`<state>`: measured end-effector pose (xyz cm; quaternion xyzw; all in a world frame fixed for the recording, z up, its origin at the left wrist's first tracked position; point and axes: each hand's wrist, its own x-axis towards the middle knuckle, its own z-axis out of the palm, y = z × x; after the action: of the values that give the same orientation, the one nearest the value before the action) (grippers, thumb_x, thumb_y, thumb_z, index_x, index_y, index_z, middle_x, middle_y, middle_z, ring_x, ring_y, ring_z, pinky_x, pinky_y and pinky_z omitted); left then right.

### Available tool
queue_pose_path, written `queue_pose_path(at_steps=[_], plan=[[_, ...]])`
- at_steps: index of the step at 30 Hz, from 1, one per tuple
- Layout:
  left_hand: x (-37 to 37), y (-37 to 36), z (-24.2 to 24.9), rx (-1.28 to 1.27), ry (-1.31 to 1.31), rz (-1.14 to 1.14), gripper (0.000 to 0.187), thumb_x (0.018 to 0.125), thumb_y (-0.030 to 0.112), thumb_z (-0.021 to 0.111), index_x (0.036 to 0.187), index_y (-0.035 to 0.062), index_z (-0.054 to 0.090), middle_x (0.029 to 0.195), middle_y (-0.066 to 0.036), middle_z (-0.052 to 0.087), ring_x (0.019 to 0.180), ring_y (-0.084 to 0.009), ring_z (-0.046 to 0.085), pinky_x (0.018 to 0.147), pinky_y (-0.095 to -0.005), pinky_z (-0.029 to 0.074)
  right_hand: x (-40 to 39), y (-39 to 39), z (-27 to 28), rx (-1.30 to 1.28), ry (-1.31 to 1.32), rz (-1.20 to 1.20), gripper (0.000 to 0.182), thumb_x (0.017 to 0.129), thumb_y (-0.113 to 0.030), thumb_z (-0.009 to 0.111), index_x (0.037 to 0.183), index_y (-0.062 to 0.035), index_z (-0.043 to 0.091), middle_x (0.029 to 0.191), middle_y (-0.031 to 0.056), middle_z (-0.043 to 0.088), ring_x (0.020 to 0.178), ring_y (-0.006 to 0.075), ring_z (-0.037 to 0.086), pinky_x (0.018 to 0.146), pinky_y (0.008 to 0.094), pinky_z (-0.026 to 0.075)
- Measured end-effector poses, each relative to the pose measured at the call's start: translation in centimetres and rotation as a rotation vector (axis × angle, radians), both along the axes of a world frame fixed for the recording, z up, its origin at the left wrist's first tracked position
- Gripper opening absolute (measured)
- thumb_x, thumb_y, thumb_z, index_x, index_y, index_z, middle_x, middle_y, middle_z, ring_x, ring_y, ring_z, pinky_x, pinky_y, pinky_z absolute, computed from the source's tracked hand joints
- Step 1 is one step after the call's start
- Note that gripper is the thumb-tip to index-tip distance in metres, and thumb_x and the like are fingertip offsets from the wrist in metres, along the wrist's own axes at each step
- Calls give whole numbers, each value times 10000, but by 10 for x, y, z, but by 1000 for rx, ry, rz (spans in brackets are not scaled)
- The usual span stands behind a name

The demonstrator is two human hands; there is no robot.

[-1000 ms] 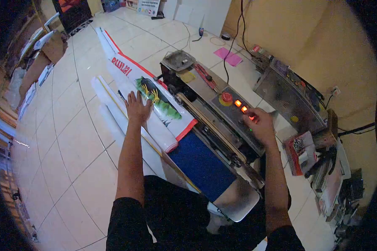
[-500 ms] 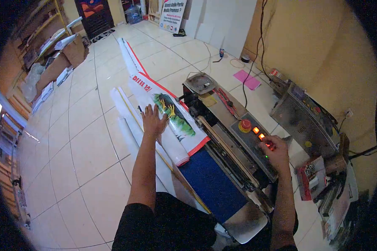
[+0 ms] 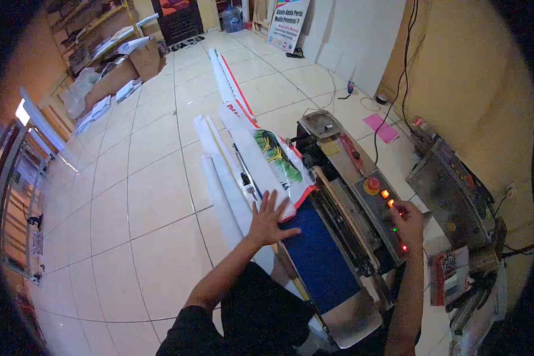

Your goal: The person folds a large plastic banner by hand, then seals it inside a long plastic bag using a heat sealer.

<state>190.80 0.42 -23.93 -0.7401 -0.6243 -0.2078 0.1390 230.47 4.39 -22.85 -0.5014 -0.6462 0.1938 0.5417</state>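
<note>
My left hand [image 3: 270, 221] is open with its fingers spread, palm down at the near end of a rolled white banner [image 3: 243, 142] with red edging. The banner's printed part, a green picture with yellow claws [image 3: 273, 153], lies on the left side of a long bench machine [image 3: 338, 219]. Just under my left thumb begins the machine's blue bed [image 3: 317, 255]. My right hand [image 3: 409, 222] has its fingers bent against the control panel [image 3: 368, 199], beside the glowing orange buttons [image 3: 388, 199]. Those fingers hide whichever control they grip. A red emergency-stop knob [image 3: 372, 185] sits farther up.
A yellow measuring strip [image 3: 222, 148] and white rolls [image 3: 216, 184] lie along the machine's left. To the right stand another dark machine [image 3: 451, 178] and a stack of boxes [image 3: 451, 276]. Black cables [image 3: 404, 71] hang by the wall; a pink sheet [image 3: 381, 127] lies on the tiles.
The view has turned left. My left hand has slid from the banner's middle back to its near end, and the banner sits slightly farther up the machine. My right hand stays at the panel.
</note>
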Motion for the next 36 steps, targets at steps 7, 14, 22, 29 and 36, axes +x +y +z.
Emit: queue_pose_path(at_steps=[7, 14, 22, 29, 36], plan=[[-33, 33, 15, -37, 143, -40, 619, 880, 555, 496, 1384, 201, 428, 1466, -190, 321, 1357, -394, 292, 1053, -623, 227, -6, -14, 24, 2, -51, -20, 195, 824, -175, 675, 927, -10, 659, 872, 104, 651, 734, 190, 636, 678, 309, 510], [-52, 54, 30, -57, 212, 47, 545, 914, 532, 451, 1359, 218, 453, 1440, -171, 373, 1345, -342, 340, 1044, -601, 277, -3, -8, 14, 87, -39, -21, 181, 818, -154, 675, 918, -3, 666, 841, 106, 660, 706, 186, 639, 661, 313, 513], [-61, 65, 39, -96, 152, 105, 546, 907, 554, 438, 1354, 241, 456, 1450, -155, 367, 1354, -332, 333, 1028, -587, 325, -5, -18, 25, 32, -50, -66, 210, 824, -176, 683, 914, 13, 670, 809, 87, 672, 728, 150, 624, 685, 294, 503], [-70, 82, 44, -151, 133, 123, 565, 904, 575, 421, 1368, 254, 439, 1478, -142, 323, 1369, -325, 306, 1017, -593, 341, -2, -7, 11, 30, -2, -30, 201, 835, -179, 669, 922, 2, 665, 832, 102, 660, 714, 186, 632, 672, 321, 506], [-81, 99, 49, -161, 90, 175, 522, 919, 528, 431, 1372, 269, 434, 1483, -144, 312, 1378, -306, 293, 1005, -521, 396, -4, -11, 18, -55, 52, -31, 185, 831, -156, 678, 919, 7, 667, 830, 89, 663, 698, 156, 628, 648, 296, 508]])
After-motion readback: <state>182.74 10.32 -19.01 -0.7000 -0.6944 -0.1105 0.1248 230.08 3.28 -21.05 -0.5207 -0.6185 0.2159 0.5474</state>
